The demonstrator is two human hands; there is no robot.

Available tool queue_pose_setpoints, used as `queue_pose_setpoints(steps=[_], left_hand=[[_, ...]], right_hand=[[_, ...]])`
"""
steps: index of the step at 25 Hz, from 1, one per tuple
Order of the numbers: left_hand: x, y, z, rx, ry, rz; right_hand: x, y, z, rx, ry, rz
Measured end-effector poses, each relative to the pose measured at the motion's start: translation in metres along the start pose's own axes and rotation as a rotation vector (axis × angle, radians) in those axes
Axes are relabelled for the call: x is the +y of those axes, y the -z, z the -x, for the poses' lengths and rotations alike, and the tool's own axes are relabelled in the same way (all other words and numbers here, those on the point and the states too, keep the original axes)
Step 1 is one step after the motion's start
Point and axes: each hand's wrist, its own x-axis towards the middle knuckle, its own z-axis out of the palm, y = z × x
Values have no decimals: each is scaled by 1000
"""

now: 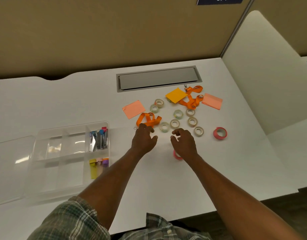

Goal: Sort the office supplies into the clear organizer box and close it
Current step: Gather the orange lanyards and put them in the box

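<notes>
The clear organizer box (45,170) lies open at the left, its lid (9,168) flat beside it. Staplers (99,140) fill its upper right compartment; highlighters (98,166) lie below them. Several clear tape rolls (174,123) are scattered mid-table. My left hand (143,138) hovers with loosely curled fingers at the near end of an orange lanyard (149,120), holding nothing. My right hand (183,142) hovers beside it, fingers curled and empty, just short of the tape rolls. A pink tape roll (176,155) is partly hidden under my right wrist.
A second orange lanyard (192,99) lies at the back, with an orange sticky pad (176,95) and two pink pads (133,109) (212,101). A red tape roll (220,133) sits at the right. A grey cable hatch (158,78) is set into the white desk.
</notes>
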Motion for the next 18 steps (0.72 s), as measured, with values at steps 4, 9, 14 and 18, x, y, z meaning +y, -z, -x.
queue_pose_setpoints(steps=[4, 9, 14, 18], left_hand=[[3, -13, -19, -122, 26, -204], [5, -10, -39, -122, 129, -209], [39, 21, -40, 175, 126, 9], [87, 74, -30, 220, 20, 230]], right_hand=[[36, 22, -8, -15, -46, 5], [54, 35, -19, -23, -7, 17], [36, 41, -34, -48, 101, -73], [1, 39, -47, -167, 220, -210]])
